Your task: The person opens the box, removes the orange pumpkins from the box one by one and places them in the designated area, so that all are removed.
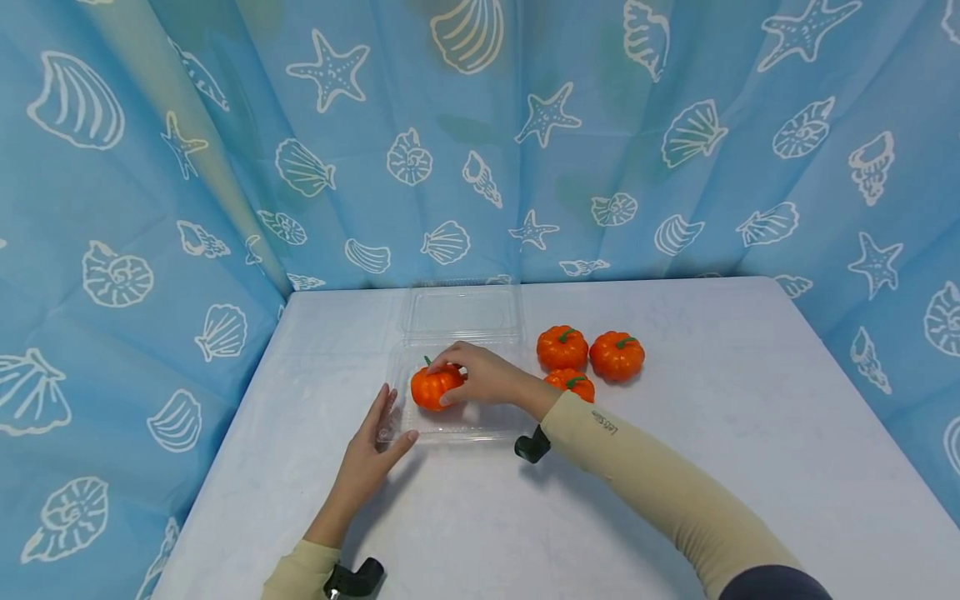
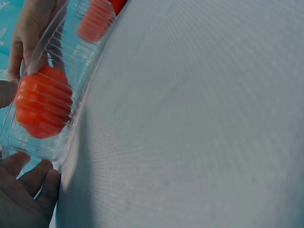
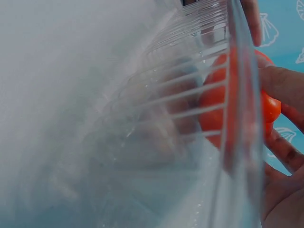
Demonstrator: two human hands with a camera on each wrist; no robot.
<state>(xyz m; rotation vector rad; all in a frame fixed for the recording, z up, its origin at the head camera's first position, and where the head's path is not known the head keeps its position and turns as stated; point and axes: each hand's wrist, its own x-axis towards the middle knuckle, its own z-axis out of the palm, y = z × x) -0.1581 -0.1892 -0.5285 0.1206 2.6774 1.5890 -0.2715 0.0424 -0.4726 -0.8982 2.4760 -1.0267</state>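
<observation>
A small orange pumpkin point(image 1: 433, 388) with a green stem sits inside the left part of a clear plastic clamshell box point(image 1: 465, 432), whose lid point(image 1: 461, 312) lies open toward the back. My right hand point(image 1: 480, 375) reaches over the box and grips that pumpkin between thumb and fingers; in the right wrist view the pumpkin point(image 3: 213, 99) shows partly through the ribbed wall. My left hand point(image 1: 367, 458) is at the front left corner of the box, fingers extended along its side. In the left wrist view its fingers point(image 2: 35, 178) lie close against the box end.
To the right of the box stand more pumpkins: one at the back point(image 1: 562, 347), one farther right point(image 1: 617, 357), and one point(image 1: 572, 383) partly behind my right forearm. A white cloth covers the table point(image 1: 750, 433). A blue shell-print curtain point(image 1: 480, 167) hangs behind it.
</observation>
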